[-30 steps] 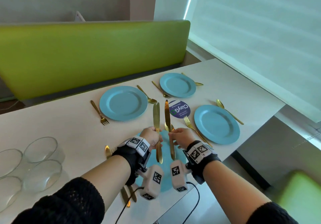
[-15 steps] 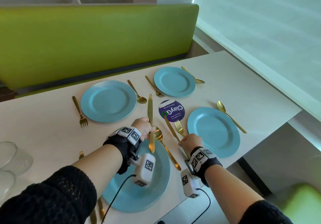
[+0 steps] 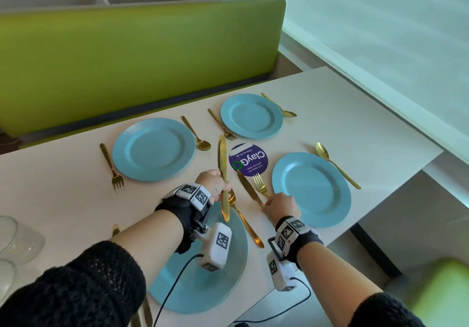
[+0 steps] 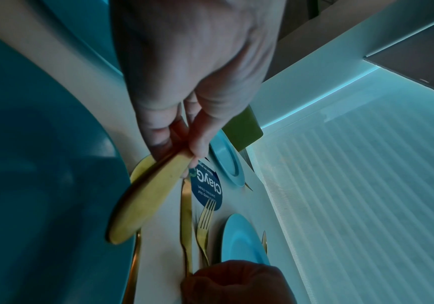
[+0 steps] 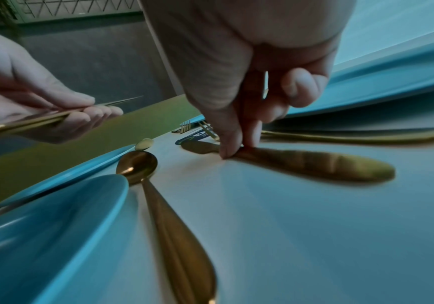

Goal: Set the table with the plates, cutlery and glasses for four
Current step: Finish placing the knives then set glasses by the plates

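Four blue plates are laid out, with the near plate under my left wrist. Just above its far rim, my left hand grips a gold knife, blade pointing away; the left wrist view shows the handle hanging below the fingers. My right hand pinches a second gold knife that lies flat on the table. That knife sits beside a fork, left of the right plate. In the right wrist view, thumb and finger squeeze its neck. A gold spoon lies between my hands.
Each far plate, left and right, has a fork and a spoon beside it. A round purple sticker marks the table's middle. Clear glasses stand at the left edge. A green bench back runs behind the table.
My right hand has carried its knife rightwards and down onto the table beside the fork. My left hand still holds its knife and has shifted slightly left.
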A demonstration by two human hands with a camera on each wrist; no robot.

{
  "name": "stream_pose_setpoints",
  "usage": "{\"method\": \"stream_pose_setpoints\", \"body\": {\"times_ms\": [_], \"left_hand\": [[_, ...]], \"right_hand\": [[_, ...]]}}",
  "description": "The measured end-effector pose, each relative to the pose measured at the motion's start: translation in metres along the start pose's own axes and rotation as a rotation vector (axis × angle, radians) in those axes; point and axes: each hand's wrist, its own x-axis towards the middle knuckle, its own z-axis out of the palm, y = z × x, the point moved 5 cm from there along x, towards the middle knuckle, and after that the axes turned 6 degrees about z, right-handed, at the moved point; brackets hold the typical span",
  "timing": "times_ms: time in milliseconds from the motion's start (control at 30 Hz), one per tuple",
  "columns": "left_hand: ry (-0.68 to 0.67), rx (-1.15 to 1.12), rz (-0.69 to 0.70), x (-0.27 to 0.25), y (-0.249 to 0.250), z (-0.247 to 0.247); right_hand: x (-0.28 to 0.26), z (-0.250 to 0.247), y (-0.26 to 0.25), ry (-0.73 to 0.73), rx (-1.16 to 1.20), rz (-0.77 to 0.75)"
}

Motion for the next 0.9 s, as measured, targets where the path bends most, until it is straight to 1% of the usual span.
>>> {"method": "stream_pose_setpoints", "body": {"times_ms": [233,433,900], "left_hand": [[0.012,-0.033,0.001,0.002,-0.005,-0.017],[0.012,-0.030,0.000,0.002,-0.008,-0.032],[-0.036,-0.011,0.032,-0.003,-0.010,-0.049]], "right_hand": [[-0.002,-0.001,0.000,0.018,0.000,0.014],[-0.003,-0.002,0.003,0.039,-0.006,0.061],[-0.009,-0.006,0.005,0.021,0.004,0.121]]}}
